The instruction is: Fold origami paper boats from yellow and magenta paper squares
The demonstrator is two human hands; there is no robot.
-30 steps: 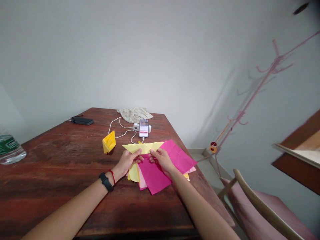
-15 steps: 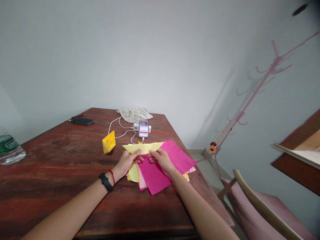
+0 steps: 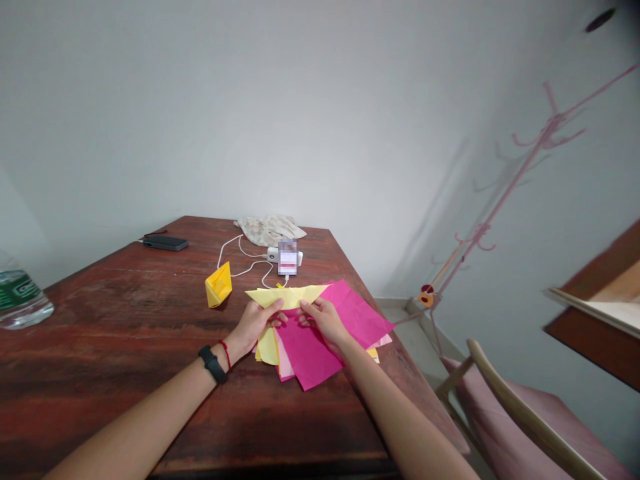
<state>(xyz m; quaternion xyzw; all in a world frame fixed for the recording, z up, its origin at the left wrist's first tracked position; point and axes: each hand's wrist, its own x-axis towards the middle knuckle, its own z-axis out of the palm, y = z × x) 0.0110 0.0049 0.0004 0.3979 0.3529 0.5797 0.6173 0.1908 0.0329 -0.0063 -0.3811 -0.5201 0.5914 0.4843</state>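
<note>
A folded pale-yellow paper (image 3: 290,295), long and pointed at both ends, is held between my two hands. My left hand (image 3: 257,325) pinches its lower edge left of the middle, thumb on top. My right hand (image 3: 323,319) grips the same edge a little further right, also with the thumb on top. Beneath the hands lies a magenta sheet of paper (image 3: 315,357), with creases in its right part. Under it, pale-yellow paper (image 3: 267,345) and pink paper (image 3: 285,360) stick out. Left of my hands stands a folded yellow paper boat (image 3: 219,285).
Behind the papers a phone (image 3: 287,258) leans on a white device, with a white cable (image 3: 254,265) running left. Further back lie a crumpled cloth (image 3: 267,230) and a dark power bank (image 3: 166,243). A water bottle (image 3: 20,293) stands at left; a chair (image 3: 520,413) is right of the wooden table (image 3: 125,340).
</note>
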